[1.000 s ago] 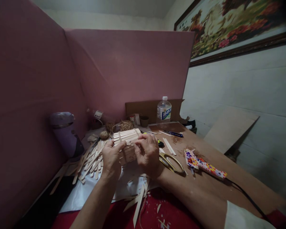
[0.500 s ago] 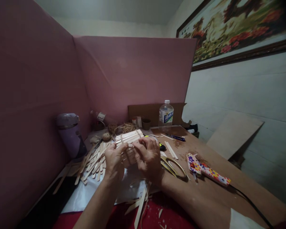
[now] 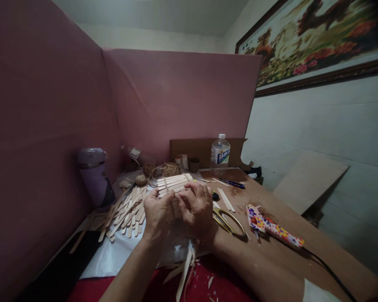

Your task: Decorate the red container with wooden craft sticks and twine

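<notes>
Left hand and right hand have drawn a little closer together since the earlier frame, at the near side of the stick panel. Nearest lie wood offcuts on a red cloth. Beyond them, the stick panel is held up between the hands, a cord band visible across it. The left hand grips its near left side, thumb on top; the right hand's fingers are bent in at the near edge, but whether they pinch anything I cannot tell. Pressing unevenly there could bend a stick or work it loose, if the joints are weak. Scissors lie right beside the right forearm, so a sideways sweep might knock them. To the right rests a flowered glue gun; its tip could burn skin if hot, and a tug on the cable could drag it. Loose sticks heap to the left and might slide if an elbow catches them. Farther back are twine and a clear bottle, in front of cardboard.
</notes>
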Demonstrator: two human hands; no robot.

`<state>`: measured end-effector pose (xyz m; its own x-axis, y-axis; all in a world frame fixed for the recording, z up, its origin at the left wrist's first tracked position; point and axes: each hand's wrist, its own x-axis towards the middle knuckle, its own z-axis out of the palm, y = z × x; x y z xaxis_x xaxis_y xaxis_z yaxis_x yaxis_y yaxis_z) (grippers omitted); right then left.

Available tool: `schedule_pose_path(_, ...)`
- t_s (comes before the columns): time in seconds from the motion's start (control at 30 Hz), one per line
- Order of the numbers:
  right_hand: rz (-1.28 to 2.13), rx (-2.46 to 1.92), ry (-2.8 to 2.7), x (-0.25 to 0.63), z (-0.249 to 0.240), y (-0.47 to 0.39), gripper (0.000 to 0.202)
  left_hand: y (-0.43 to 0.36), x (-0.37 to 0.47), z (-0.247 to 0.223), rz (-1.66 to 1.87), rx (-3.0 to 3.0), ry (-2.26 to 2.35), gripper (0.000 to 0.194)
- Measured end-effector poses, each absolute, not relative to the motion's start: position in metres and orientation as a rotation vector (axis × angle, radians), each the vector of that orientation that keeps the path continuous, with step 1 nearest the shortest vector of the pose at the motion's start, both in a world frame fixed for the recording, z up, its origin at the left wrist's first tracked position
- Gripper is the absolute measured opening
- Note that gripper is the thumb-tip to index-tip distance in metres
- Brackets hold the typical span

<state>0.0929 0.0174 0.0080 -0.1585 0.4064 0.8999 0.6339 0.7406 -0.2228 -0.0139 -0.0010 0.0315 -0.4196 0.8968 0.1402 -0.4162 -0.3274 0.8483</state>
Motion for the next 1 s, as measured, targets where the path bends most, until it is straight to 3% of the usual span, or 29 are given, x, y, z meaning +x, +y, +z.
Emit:
schedule_pose_path(0.7,-0.233,-0.821,-1.769,0.0926,0.0054,0.0186,0.013,-0.0016,-0.0084,0.032,1.902,0.816,0.974,0.031)
schedule_pose_path(1.0,-0.256,-0.809,-1.807,0.0943,0.0076,0.017,0.015,-0.0015,-0.0074,0.0313,1.895,0.819,0.953,0.037)
